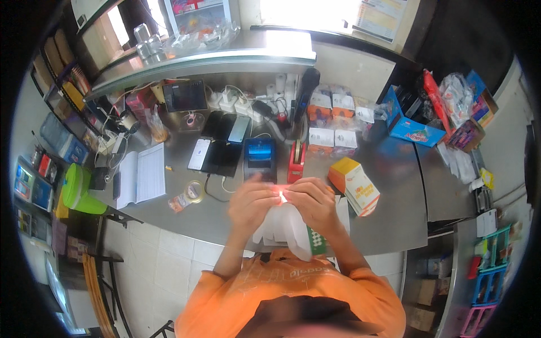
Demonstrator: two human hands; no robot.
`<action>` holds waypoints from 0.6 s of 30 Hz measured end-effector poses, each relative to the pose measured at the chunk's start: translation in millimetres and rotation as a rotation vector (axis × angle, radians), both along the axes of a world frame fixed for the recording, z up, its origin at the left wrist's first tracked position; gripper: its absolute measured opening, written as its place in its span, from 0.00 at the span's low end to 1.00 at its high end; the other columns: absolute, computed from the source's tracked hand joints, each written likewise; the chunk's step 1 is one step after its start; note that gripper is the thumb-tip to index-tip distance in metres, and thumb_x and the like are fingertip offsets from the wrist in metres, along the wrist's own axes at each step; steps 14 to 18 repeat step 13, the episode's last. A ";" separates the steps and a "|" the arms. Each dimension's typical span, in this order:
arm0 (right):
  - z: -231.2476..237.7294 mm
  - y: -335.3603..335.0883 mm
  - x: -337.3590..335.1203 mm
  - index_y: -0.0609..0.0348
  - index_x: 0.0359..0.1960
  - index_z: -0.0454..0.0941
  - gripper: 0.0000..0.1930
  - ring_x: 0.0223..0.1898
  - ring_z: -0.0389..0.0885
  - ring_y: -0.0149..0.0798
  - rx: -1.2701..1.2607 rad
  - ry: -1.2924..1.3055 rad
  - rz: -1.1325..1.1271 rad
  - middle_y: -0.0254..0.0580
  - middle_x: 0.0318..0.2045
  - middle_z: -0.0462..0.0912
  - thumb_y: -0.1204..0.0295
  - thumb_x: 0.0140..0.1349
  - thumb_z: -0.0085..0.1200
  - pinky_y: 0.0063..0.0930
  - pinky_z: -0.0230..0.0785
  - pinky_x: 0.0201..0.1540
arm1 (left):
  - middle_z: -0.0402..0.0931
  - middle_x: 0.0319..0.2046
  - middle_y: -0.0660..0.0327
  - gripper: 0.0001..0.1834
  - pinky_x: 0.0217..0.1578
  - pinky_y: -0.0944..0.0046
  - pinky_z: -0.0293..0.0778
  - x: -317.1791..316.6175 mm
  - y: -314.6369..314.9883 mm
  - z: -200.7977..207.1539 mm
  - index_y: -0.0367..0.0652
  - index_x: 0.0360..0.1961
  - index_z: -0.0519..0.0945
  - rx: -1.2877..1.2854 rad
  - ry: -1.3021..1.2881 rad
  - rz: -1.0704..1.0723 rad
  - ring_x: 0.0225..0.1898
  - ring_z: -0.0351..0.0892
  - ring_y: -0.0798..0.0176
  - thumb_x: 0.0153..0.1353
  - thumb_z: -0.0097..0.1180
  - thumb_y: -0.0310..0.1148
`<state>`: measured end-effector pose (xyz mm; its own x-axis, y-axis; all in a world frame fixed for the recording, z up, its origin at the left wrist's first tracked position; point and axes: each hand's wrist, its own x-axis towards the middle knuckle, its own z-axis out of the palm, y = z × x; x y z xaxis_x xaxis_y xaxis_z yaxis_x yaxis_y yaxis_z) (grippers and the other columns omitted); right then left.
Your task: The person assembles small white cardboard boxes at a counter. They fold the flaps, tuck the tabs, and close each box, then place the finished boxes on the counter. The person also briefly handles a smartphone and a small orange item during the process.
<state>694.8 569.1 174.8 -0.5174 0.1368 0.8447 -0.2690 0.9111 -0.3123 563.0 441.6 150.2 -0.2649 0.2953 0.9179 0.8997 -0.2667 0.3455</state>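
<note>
My left hand (252, 204) and my right hand (313, 205) meet over the front of the steel counter, fingers bent and closed. Between their fingertips shows a small reddish thing (276, 187) with a bright glare; its kind cannot be made out. Below my hands hangs a white paper or bag-like piece (284, 224), with a green patterned part (316, 241) beside my right wrist. Just beyond my fingers stand a red tape dispenser (296, 161) and a dark device with a blue top (260, 155). A yellow and white box (355, 186) sits right of my right hand.
To the left are a tape roll (194, 191), an open notebook (147, 176), several phones and a green bin (79, 190). Stacked packs (332, 121) and a blue carton (407, 125) stand back right. A steel shelf (208, 65) overhangs the back.
</note>
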 end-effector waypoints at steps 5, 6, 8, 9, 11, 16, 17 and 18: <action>-3.7 0.5 4.2 0.60 0.33 0.83 0.07 0.34 0.82 0.38 -0.215 -0.101 -0.050 0.38 0.30 0.82 0.82 0.52 0.59 0.29 0.74 0.31 | 0.83 0.28 0.61 0.04 0.40 0.61 0.79 -3.6 -5.4 6.7 0.41 0.25 0.84 -0.108 -0.069 -0.187 0.36 0.82 0.56 0.46 0.64 0.23; -5.1 -0.6 3.9 0.61 0.33 0.82 0.07 0.33 0.83 0.38 -0.268 -0.083 -0.096 0.39 0.31 0.82 0.82 0.53 0.58 0.29 0.74 0.31 | 0.83 0.31 0.62 0.06 0.40 0.63 0.78 -3.3 -5.7 6.3 0.42 0.27 0.85 -0.159 -0.037 -0.224 0.39 0.82 0.57 0.45 0.63 0.25; -6.4 -0.6 4.4 0.63 0.34 0.83 0.06 0.35 0.83 0.39 -0.373 -0.098 -0.109 0.42 0.35 0.82 0.82 0.55 0.57 0.28 0.75 0.32 | 0.84 0.35 0.65 0.08 0.41 0.65 0.77 -2.9 -6.7 3.2 0.44 0.30 0.86 -0.216 0.007 -0.240 0.42 0.81 0.59 0.45 0.63 0.27; -6.1 0.5 6.2 0.63 0.34 0.83 0.05 0.37 0.83 0.40 -0.426 -0.133 -0.078 0.45 0.39 0.82 0.82 0.57 0.57 0.28 0.75 0.34 | 0.84 0.36 0.66 0.08 0.41 0.65 0.78 -2.4 -7.4 0.0 0.45 0.30 0.86 -0.223 0.017 -0.222 0.42 0.81 0.59 0.45 0.63 0.27; -5.7 0.9 9.3 0.63 0.35 0.83 0.05 0.44 0.81 0.43 -0.529 -0.203 0.011 0.48 0.48 0.80 0.81 0.58 0.57 0.28 0.75 0.41 | 0.83 0.39 0.66 0.06 0.42 0.64 0.78 -0.1 -9.2 -9.5 0.47 0.30 0.86 -0.262 -0.062 -0.197 0.43 0.81 0.58 0.49 0.63 0.28; -5.7 -0.8 12.8 0.61 0.36 0.84 0.06 0.54 0.77 0.46 -0.619 -0.264 0.126 0.49 0.58 0.74 0.80 0.58 0.59 0.28 0.72 0.50 | 0.83 0.44 0.64 0.03 0.44 0.62 0.78 5.5 -9.6 -23.2 0.49 0.31 0.86 -0.323 -0.240 -0.184 0.45 0.80 0.57 0.54 0.64 0.29; -5.7 -0.8 12.8 0.61 0.36 0.84 0.06 0.54 0.77 0.46 -0.619 -0.264 0.126 0.49 0.58 0.74 0.80 0.58 0.59 0.28 0.72 0.50 | 0.83 0.44 0.64 0.03 0.44 0.62 0.78 5.5 -9.6 -23.2 0.49 0.31 0.86 -0.323 -0.240 -0.184 0.45 0.80 0.57 0.54 0.64 0.29; -5.7 -0.8 12.8 0.61 0.36 0.84 0.06 0.54 0.77 0.46 -0.619 -0.264 0.126 0.49 0.58 0.74 0.80 0.58 0.59 0.28 0.72 0.50 | 0.83 0.44 0.64 0.03 0.44 0.62 0.78 5.5 -9.6 -23.2 0.49 0.31 0.86 -0.323 -0.240 -0.184 0.45 0.80 0.57 0.54 0.64 0.29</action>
